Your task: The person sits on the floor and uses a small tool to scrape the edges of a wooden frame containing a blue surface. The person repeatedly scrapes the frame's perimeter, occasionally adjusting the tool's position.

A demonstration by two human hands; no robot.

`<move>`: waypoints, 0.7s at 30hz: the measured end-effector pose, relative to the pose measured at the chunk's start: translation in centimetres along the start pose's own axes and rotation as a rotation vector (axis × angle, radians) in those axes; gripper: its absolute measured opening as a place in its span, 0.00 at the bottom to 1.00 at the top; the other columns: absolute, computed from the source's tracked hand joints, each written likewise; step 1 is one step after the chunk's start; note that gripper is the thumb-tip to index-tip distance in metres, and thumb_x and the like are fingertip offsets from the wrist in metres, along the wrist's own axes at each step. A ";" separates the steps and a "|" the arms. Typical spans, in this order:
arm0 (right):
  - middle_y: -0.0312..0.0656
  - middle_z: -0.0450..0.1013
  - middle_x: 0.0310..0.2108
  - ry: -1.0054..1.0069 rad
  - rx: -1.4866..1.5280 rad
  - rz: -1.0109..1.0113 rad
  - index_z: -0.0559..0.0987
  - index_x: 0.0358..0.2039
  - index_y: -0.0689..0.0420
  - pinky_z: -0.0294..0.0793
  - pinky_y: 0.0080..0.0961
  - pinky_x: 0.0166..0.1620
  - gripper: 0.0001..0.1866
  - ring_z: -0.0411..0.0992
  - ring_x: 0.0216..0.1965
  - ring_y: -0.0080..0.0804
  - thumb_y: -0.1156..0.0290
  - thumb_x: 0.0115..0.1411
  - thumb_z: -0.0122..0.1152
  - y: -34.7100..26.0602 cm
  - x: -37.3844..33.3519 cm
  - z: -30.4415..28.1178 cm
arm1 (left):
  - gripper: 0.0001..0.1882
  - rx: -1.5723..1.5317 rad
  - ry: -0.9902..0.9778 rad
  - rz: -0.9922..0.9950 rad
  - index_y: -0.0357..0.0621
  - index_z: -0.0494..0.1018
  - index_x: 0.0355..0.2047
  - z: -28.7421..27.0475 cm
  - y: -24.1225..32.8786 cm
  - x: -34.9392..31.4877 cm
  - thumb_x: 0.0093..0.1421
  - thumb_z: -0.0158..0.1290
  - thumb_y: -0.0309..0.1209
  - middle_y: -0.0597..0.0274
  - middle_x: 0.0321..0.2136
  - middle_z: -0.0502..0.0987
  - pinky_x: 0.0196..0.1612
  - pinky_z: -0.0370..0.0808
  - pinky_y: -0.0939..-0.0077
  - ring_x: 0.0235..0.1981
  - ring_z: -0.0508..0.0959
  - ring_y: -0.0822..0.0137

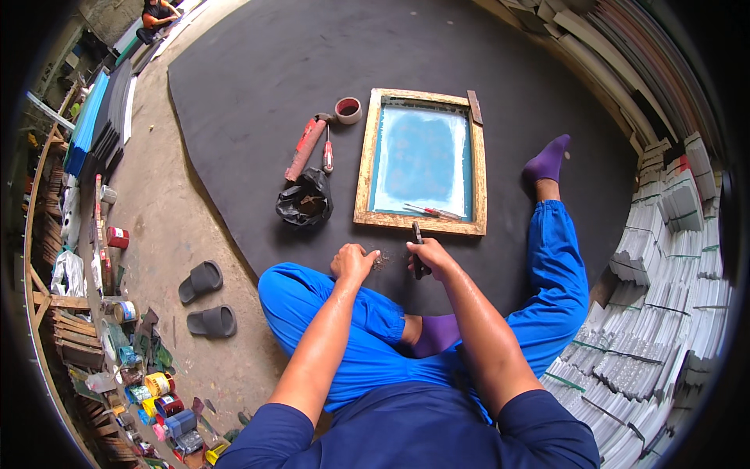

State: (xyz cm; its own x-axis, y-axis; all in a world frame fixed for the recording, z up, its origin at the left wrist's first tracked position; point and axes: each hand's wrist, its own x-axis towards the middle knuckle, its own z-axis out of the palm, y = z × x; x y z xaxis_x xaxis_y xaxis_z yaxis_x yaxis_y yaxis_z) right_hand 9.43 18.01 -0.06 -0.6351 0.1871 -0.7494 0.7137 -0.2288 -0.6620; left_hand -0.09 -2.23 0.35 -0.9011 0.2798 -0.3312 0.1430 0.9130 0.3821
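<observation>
My right hand [432,256] is wrapped round a slim dark hand tool [417,229], possibly pliers, whose tip points away from me. Just left of it, my left hand [353,263] has its fingers drawn together, and I cannot make out whether anything is in them. Beside its fingertips lies a small pile of tiny dark bits [381,260] on the black mat [258,180]. Beyond both hands sits a wooden screen-printing frame [362,168] with blue-and-white mesh. A thin red-and-white tool [432,212] rests across the near end of its mesh.
Left of the frame are a black plastic bag [305,199], a red tube-shaped thing [306,147], a red screwdriver [328,156] and a tape roll [348,110]. Slippers [211,321] and paint cans [159,384] stand on the floor at left. Stacked bundles [625,352] line the right; another person [156,17] sits far left.
</observation>
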 end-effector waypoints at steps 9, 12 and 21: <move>0.49 0.73 0.30 0.076 -0.097 0.103 0.72 0.45 0.69 0.76 0.44 0.25 0.21 0.78 0.28 0.43 0.60 0.66 0.60 -2.7 1.0 -0.1 | 0.22 -0.073 0.043 0.043 0.48 0.85 0.31 1.0 0.0 0.5 0.53 0.65 0.55 0.58 0.38 0.82 0.46 0.78 0.56 0.42 0.83 0.52; 0.48 0.72 0.28 0.086 -0.144 0.117 0.72 0.43 0.70 0.74 0.42 0.22 0.21 0.77 0.25 0.43 0.62 0.65 0.61 -3.3 1.2 0.0 | 0.22 -0.094 0.033 0.054 0.48 0.85 0.31 1.1 0.2 0.6 0.53 0.64 0.55 0.57 0.38 0.82 0.45 0.78 0.56 0.41 0.83 0.52; 0.49 0.73 0.19 0.279 -0.311 0.130 0.75 0.29 0.66 0.71 0.37 0.19 0.09 0.73 0.16 0.39 0.73 0.58 0.53 -2.5 2.1 1.4 | 0.22 -0.155 0.021 0.059 0.47 0.85 0.31 1.4 0.7 1.0 0.55 0.63 0.54 0.57 0.36 0.83 0.45 0.78 0.57 0.41 0.83 0.52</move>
State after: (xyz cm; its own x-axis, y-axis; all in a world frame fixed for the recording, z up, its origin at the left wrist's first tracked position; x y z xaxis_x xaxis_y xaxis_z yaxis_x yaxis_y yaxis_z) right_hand 5.96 17.64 0.06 -0.4605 0.4366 -0.7729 0.8646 0.0234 -0.5019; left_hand -0.30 -0.91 -0.96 -0.9016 0.3241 -0.2866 0.1327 0.8376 0.5299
